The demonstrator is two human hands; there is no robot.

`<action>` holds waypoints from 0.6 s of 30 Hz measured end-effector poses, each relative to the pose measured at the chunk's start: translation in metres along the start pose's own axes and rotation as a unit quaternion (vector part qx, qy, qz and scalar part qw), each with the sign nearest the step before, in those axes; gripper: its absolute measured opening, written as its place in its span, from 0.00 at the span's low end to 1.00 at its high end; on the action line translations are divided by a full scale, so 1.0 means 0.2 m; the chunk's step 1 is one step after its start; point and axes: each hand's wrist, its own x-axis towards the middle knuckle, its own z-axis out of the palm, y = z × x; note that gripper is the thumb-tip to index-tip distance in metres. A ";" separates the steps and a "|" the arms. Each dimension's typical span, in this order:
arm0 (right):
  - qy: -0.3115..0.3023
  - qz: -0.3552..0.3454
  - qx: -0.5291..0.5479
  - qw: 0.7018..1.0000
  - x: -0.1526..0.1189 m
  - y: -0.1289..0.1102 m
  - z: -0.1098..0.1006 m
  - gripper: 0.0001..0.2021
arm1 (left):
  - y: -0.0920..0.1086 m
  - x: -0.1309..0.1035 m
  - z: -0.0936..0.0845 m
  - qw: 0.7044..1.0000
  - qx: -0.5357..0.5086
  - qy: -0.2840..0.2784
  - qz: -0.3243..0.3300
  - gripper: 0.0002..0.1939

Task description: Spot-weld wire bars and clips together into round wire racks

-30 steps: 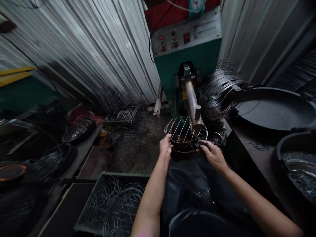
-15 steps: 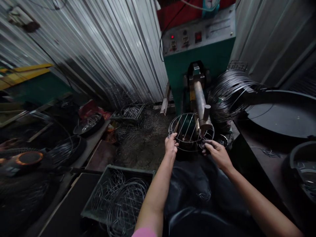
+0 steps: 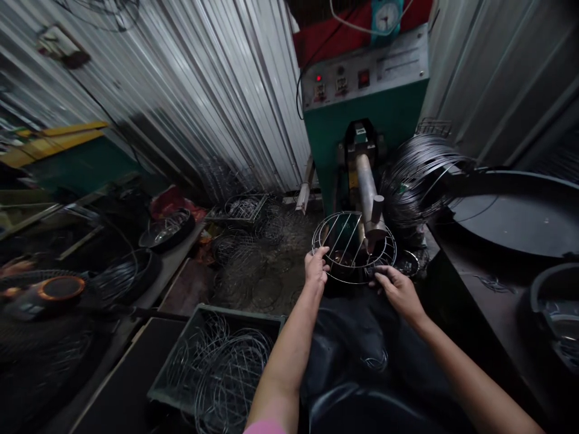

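Two bare hands in the head view work at a wire rack (image 3: 351, 240) by the end of the machine (image 3: 371, 102)'s bar (image 3: 367, 181): the left hand (image 3: 317, 266) pinches its left rim between thumb and fingers, while the right hand (image 3: 393, 288) has its fingertips bunched at the near right rim, too dark to tell what they grip. Rightward, a pan (image 3: 520, 223) lies toward the bench (image 3: 473, 268)'s far edge; leftward, a crate (image 3: 176, 398) holds wire rings (image 3: 230, 374).

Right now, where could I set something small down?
The dark board left of the wire-filled crate looks bare, as does the right bench between loose wires and black tub. It's crowded around the wire rack: left fingers, right fingers and metal arm.
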 end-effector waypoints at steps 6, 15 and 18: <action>-0.019 -0.031 -0.067 0.997 0.00 0.01 -0.02 0.14 | -0.01 0.01 -0.01 1.000 -0.012 -0.009 0.007 0.20; -0.039 -0.007 -0.064 0.997 0.02 0.03 0.00 0.16 | -0.01 0.03 -0.02 1.000 -0.019 -0.010 0.003 0.20; -0.036 -0.009 -0.052 0.998 0.02 0.01 0.00 0.17 | -0.01 0.03 -0.02 1.000 -0.019 -0.014 0.002 0.20</action>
